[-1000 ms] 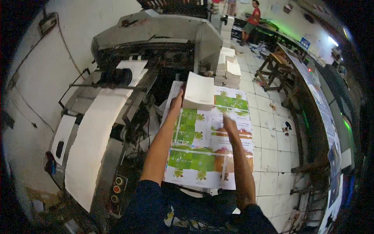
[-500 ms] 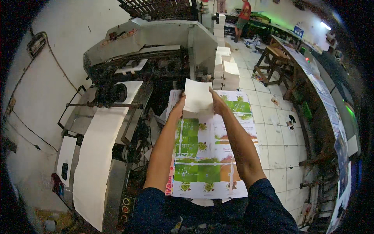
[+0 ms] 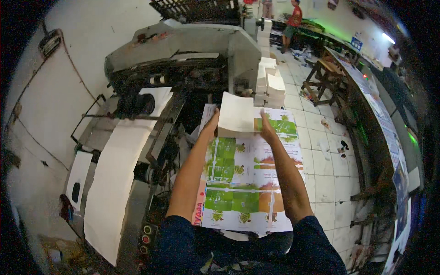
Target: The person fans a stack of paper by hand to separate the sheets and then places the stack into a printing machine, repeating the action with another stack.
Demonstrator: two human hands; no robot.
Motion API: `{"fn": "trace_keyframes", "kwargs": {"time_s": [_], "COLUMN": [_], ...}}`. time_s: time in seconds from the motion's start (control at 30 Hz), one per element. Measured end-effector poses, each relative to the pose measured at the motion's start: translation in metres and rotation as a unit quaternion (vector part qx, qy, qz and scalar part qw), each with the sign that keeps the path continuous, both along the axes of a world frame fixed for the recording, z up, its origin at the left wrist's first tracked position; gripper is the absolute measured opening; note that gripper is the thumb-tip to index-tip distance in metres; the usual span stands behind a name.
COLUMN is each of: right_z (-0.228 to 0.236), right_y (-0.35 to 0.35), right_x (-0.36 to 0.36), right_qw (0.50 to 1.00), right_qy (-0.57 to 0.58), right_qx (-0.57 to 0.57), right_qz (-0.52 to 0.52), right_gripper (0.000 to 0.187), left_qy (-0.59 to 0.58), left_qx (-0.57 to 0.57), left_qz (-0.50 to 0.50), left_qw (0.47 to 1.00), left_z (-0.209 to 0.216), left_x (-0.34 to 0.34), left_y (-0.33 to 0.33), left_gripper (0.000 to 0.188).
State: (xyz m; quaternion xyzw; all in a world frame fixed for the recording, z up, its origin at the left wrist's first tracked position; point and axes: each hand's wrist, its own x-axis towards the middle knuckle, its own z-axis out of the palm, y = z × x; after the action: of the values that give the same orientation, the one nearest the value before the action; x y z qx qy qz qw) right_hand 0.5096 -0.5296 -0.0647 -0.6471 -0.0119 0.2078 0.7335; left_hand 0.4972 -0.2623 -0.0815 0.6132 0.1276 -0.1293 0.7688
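Flanking a paper stack
With left hand at one side, grip unclear, and right hand loosely open, press evenly; keep corners flush.

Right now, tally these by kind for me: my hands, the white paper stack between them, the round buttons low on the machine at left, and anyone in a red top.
Left hand and right hand: 2
White paper stack: 1
Round buttons: 3
Person in red top: 1
Total: 7
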Motion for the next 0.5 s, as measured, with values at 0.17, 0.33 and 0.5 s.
{"fn": "trace_keyframes", "kwargs": {"time_s": [0.17,0.33,0.5], "right_z": [-0.109,-0.07,-0.092], "right_y": [-0.039,-0.055,-0.131], "right_x": [-0.107,-0.17,-0.144], "right_qw": [0.704,0.698,0.691], "right_qy": [-0.393,-0.391,-0.336], "right_qx": [-0.582,-0.59,-0.639], "right_qz": [-0.104,-0.107,-0.026], "right_gripper": [0.07,0.071,0.086], "left_qy": [-0.098,-0.266,-0.377], "left_qx": [0.263,0.507,0.417], "left_qz": [-0.012,-0.101,-0.131], "left_qw": [0.96,0.814,0.817], "left_z": [0.042,0.156,0.176], "left_x": [-0.044,-0.134,-0.282], "left_y": [0.077,0.07,0.001], "left_gripper": [0.072,0.054,0.049]}}
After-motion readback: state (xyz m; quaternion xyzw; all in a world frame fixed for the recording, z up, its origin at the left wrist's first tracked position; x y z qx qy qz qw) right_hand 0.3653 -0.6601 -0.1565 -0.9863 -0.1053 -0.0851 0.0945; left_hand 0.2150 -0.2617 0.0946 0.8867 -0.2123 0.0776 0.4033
